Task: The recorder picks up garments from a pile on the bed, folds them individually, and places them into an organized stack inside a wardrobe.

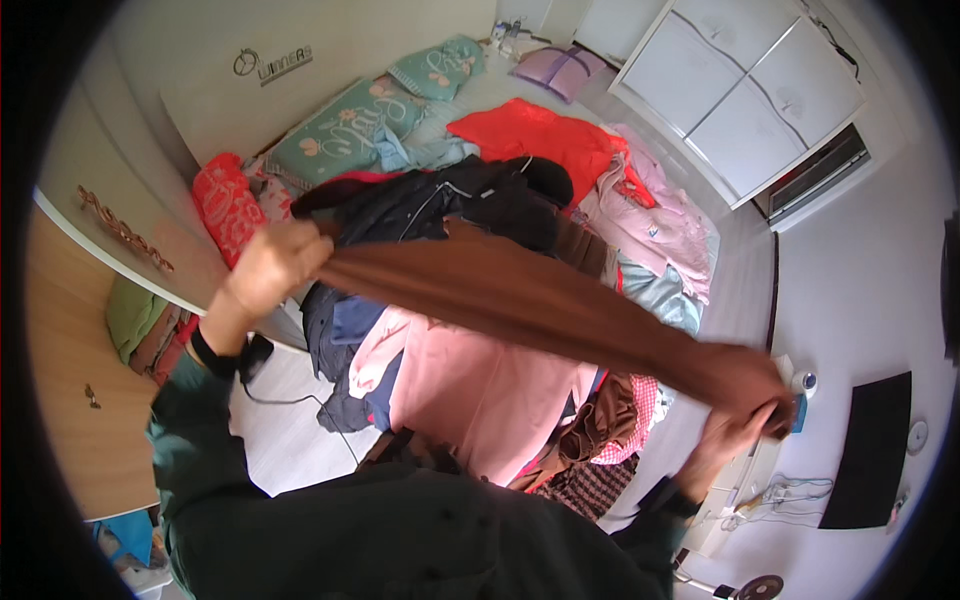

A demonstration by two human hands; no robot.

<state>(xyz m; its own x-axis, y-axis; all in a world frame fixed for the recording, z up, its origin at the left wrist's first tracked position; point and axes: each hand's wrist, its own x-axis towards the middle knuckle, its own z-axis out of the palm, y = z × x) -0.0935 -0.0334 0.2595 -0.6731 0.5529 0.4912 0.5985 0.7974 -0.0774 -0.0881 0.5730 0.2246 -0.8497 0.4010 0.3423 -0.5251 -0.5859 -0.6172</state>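
Note:
A brown garment (510, 292) is stretched taut through the air in front of me, slanting down from left to right. My left hand (274, 262) grips its left end in a closed fist. On the right, my right hand (739, 435) holds the other end, and a fold of the cloth covers part of its fingers. Beneath the brown cloth, a pink long-sleeved top (480, 382) lies spread on the pile. Just beyond it rests a black jacket (420, 199) with pale cords.
Clothes cover the bed: a red garment (532, 142), pink clothing (637, 217) and brown fabric (611, 405). Green pillows (345, 135) lie along the wall. A wooden wardrobe (82, 360) stands at left, a white sliding-door wardrobe (742, 82) at far right. A cable (292, 401) hangs near my left arm.

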